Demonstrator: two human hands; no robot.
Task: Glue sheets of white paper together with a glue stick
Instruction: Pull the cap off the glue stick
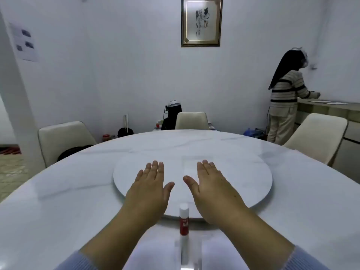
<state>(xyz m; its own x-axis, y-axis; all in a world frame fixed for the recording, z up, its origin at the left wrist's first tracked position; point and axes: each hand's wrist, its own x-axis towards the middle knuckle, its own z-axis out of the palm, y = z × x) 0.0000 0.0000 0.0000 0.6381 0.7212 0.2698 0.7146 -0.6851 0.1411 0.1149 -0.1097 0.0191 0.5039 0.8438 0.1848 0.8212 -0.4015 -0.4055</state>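
Hovering flat over the round marble turntable [253, 184]: left hand [149, 189] and right hand [212, 190], palms down, fingers straight and spread, holding nothing. Glue stick [184, 219], white cap, red cylindrical body, stands upright just in front of the turntable's near rim, on the glossy white table [58, 201]. Faint paper sheet [190, 162] lies on the turntable.

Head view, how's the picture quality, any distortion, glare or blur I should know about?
Head view: wide-angle bending curves the table edge and leans the walls; soft sheen on the tabletop; the glue stick reflects in it, label blurred; the paper barely stands out from the white turntable; both open hands, left and right, are fairly sharp.
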